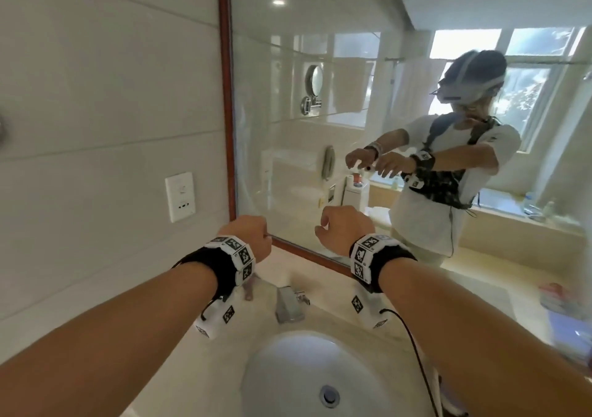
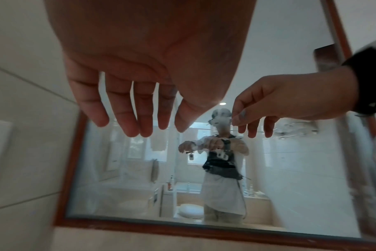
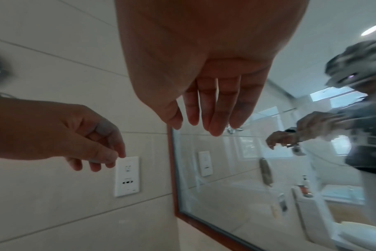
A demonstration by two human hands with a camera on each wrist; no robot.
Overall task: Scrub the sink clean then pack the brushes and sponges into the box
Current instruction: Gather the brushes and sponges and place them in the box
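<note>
Starting nearest, one white sink [image 1: 298, 362] sits sunk in the pale desk [image 1: 474, 323], its single round drain [image 1: 329, 396] at the near middle of the bowl. Just beyond the bowl's far rim stands one chrome tap [image 1: 289, 304], between the two forearms. A black cable [image 1: 416, 349] runs from the right wrist band down across the sink's right rim. At the desk's right edge lie some blurred things, one reddish, one blue; what they are cannot be told, and no brush, sponge or box can be made out for certain.

Above the tap two hands are raised side by side, apart from each other and holding nothing. The left hand [image 1: 253, 235] has its fingers [image 2: 122, 117] hanging loose and slightly spread in its wrist view; the right hand [image 1: 344, 227] hangs likewise, fingers [image 3: 215, 115] relaxed and close together. Both wrists carry black bands with white marker blocks.

Beyond the hands, one large mirror [image 1: 320, 96] in a red-brown frame [image 1: 226, 96] rises from the back of the desk. Left of it, on the tiled wall [image 1: 112, 80], is one white socket plate [image 1: 180, 196]. The glass reflects the person with a headset and dark chest harness, both hands raised, and behind them a toilet, a wall phone, a round shaving mirror, hanging towels and bright windows. Two ceiling lights show in the reflection.
</note>
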